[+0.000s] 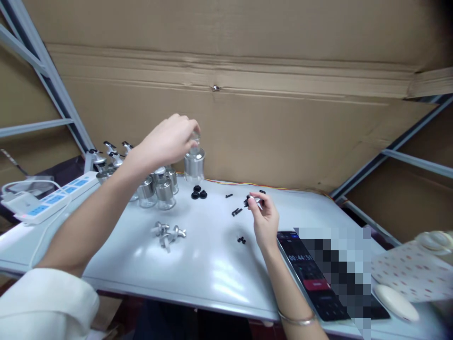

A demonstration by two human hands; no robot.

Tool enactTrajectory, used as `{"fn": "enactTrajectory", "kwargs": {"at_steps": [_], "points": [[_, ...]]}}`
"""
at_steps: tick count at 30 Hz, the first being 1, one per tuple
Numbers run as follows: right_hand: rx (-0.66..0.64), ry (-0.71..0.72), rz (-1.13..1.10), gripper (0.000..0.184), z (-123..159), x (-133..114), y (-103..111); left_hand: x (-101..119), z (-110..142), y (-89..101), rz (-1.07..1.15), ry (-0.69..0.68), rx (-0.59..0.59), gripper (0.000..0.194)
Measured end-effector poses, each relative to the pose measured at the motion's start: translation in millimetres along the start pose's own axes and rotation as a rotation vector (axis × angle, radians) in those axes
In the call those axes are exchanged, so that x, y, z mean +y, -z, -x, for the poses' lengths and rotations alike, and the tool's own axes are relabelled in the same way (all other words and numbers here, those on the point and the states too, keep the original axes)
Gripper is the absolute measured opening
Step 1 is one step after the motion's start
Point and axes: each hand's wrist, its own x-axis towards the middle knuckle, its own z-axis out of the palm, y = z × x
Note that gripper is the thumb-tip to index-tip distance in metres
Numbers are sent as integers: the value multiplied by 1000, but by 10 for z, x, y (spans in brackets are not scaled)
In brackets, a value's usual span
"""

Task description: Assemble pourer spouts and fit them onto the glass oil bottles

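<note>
My left hand point(179, 137) is closed round the neck of a clear glass bottle with a metal sleeve point(194, 164), held upright above the back of the table. Three black round caps point(198, 192) lie just below it. My right hand point(264, 215) pinches a small black and silver piece point(248, 200) between thumb and fingertips; its exact kind is partly hidden. Beside that hand are black bar-shaped parts point(237, 212) and tiny black pieces point(241, 240). Several silver fittings point(168, 234) lie in a loose group at the table's centre left.
Several similar bottles point(164, 192) stand at the left, some topped with black and silver pumps point(116, 158) behind my left forearm. A power strip point(60, 196) with a white cable is at the left edge. A tablet point(311, 276) and a white oval object point(396, 302) lie at the right.
</note>
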Motion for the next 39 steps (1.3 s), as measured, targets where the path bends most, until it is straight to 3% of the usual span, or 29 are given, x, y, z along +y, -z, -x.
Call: {"fn": "enactTrajectory", "kwargs": {"at_steps": [3, 7, 11, 19, 23, 25, 28, 32, 36, 39], "points": [[-7, -1, -5, 23, 1, 17, -7, 184, 251, -38, 174, -74, -112, 24], [35, -14, -34, 24, 16, 3, -27, 403, 594, -284, 440, -191, -282, 22], [119, -12, -120, 21, 27, -22, -20, 557, 823, -472, 606, -221, -347, 21], [161, 93, -241, 23, 88, -11, 1, 463, 720, -625, 897, -236, -474, 22], [76, 77, -223, 26, 149, -80, -27, 415, 647, -957, 1386, -302, -645, 28], [5, 92, -202, 25, 186, -157, -34, 439, 668, -1149, 1659, -270, -741, 32], [-161, 164, -167, 26, 225, -315, -37, 496, 736, -1378, 1918, -200, -765, 42], [-317, 333, -114, 32, 225, -493, -56, 553, 801, -1525, 2054, -159, -730, 56], [-375, 427, -8, 37, 222, -541, -72, 582, 821, -1566, 2081, -96, -725, 71], [-386, 463, 53, 33, 246, -533, -44, 588, 831, -1570, 2059, -83, -703, 68]]}}
